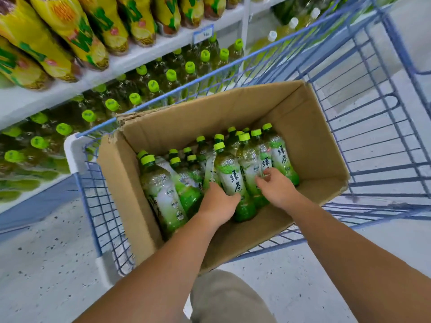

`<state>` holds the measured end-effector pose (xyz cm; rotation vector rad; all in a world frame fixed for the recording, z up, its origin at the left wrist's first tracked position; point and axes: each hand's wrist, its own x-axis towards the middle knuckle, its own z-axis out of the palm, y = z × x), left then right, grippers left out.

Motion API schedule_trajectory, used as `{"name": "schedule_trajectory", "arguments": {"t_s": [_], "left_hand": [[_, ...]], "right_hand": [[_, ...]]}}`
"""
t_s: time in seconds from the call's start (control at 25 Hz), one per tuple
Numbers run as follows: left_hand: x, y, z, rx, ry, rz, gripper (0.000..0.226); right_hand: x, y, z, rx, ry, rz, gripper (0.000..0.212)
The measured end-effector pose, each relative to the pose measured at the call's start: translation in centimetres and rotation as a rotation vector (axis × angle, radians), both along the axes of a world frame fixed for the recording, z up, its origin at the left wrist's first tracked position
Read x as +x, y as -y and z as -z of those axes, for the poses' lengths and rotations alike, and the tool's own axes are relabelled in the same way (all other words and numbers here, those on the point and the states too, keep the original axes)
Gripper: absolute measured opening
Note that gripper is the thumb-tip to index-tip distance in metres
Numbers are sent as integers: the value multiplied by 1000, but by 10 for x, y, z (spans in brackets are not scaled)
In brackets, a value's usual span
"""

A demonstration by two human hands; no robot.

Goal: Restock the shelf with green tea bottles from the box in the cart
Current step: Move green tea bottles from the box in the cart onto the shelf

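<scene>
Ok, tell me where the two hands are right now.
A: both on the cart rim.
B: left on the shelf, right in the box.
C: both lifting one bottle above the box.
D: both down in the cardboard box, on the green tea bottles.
D: the left hand and the right hand both reach into the cardboard box and touch the green tea bottles lying in it.

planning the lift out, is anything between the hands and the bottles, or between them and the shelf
Nothing there: the left hand and right hand are on bottles in the box. Toward the shelf, the box wall and the cart side stand between, so bottles likely need lifting over them.
</scene>
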<state>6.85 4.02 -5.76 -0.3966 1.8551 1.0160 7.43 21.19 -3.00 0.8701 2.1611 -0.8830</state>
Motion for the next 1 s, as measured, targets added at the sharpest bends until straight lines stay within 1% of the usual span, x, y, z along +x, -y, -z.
{"name": "schedule_trajectory", "arguments": {"t_s": [0.04, 0.2, 0.28, 0.36, 0.52, 0.64, 0.68, 0.76, 0.8, 0.84, 0.92, 0.96, 1.0], "left_hand": [[0, -7, 5, -10, -4, -14, 46], [1, -30, 24, -23, -47, -58, 66], [3, -33, 27, -58, -84, -99, 68], [5, -33, 27, -65, -120, -150, 68], [6, -29, 28, -61, -96, -182, 67], [3, -20, 17, -20, -87, -180, 55], [3, -15, 12, 1, -82, -178, 51], [2, -5, -3, 43, -63, -170, 48], [3, 0, -13, 57, -65, -163, 45], [3, 5, -25, 63, -72, -153, 40], [6, 16, -51, 86, -100, -156, 37], [9, 23, -63, 101, -112, -170, 39], [12, 29, -76, 112, -116, -189, 39]], "right_hand": [[0, -2, 9, 3, 7, -4, 50], [-3, -8, 35, 12, 14, -33, 40], [-6, -9, 43, -7, 23, -33, 41], [-7, -8, 48, -11, -3, -42, 42], [-13, -7, 53, 58, -34, -107, 38], [-14, -11, 48, 34, -44, -54, 39], [-12, -11, 44, 0, -43, -3, 43], [-6, -12, 27, -128, -36, 125, 59], [-4, -8, 12, -218, -25, 178, 70], [-1, -5, -2, -299, -8, 214, 85], [4, 2, -26, -392, -24, 262, 108], [7, 4, -36, -432, -43, 279, 110], [8, 11, -55, -438, -52, 274, 101]]}}
